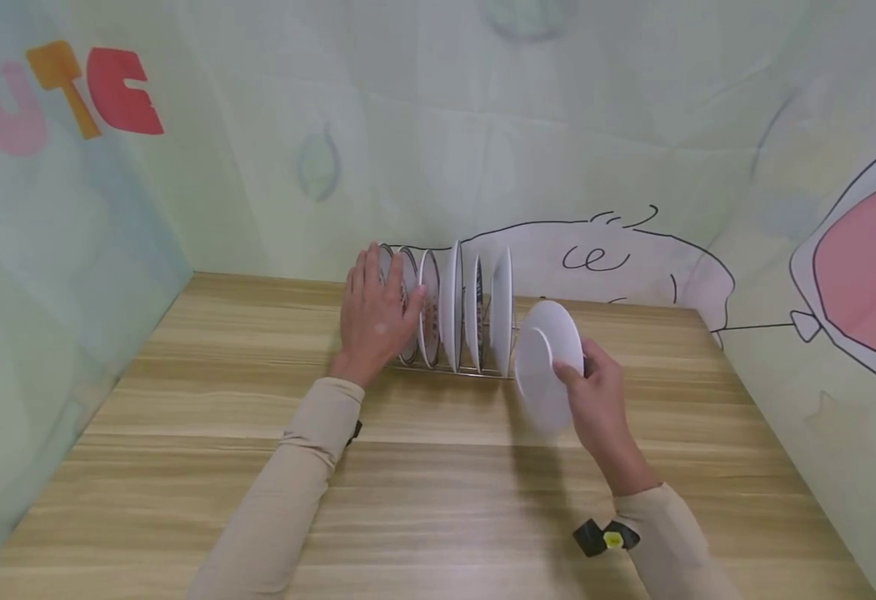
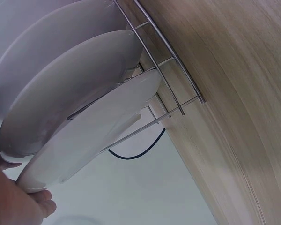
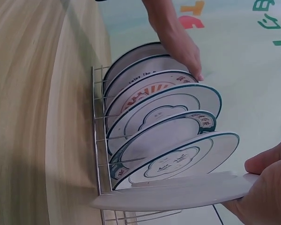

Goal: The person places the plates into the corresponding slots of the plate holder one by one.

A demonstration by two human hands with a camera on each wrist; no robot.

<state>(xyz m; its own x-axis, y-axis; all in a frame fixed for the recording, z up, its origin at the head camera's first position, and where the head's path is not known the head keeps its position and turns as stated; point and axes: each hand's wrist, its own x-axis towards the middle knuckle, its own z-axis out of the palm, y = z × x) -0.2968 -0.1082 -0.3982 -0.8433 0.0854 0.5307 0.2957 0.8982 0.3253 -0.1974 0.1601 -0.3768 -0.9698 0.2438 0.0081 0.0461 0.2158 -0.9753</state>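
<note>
At the right end of a wire dish rack (image 1: pixel 463 372), my right hand (image 1: pixel 601 398) grips a white plate (image 1: pixel 538 375) by its edge, thumb on the ring-footed underside. The right wrist view shows this held plate (image 3: pixel 178 192) edge-on, its lower edge overlapping the rack's wires. Several plates with dark green rims and printed patterns stand upright in a row, among them a flower-framed plate (image 3: pixel 171 164). My left hand (image 1: pixel 377 312) rests on the plates at the left end, fingers extended along their tops. Seen from the left wrist, its fingertips (image 2: pixel 47 206) touch the outermost plate (image 2: pixel 96 133).
The rack stands on a wood-grain table (image 1: pixel 438 483), close to the table's back edge. Behind it hangs a pale printed backdrop (image 1: pixel 422 167) with cartoon drawings, which also covers both sides. A black wrist strap (image 1: pixel 606 537) sits on the right sleeve.
</note>
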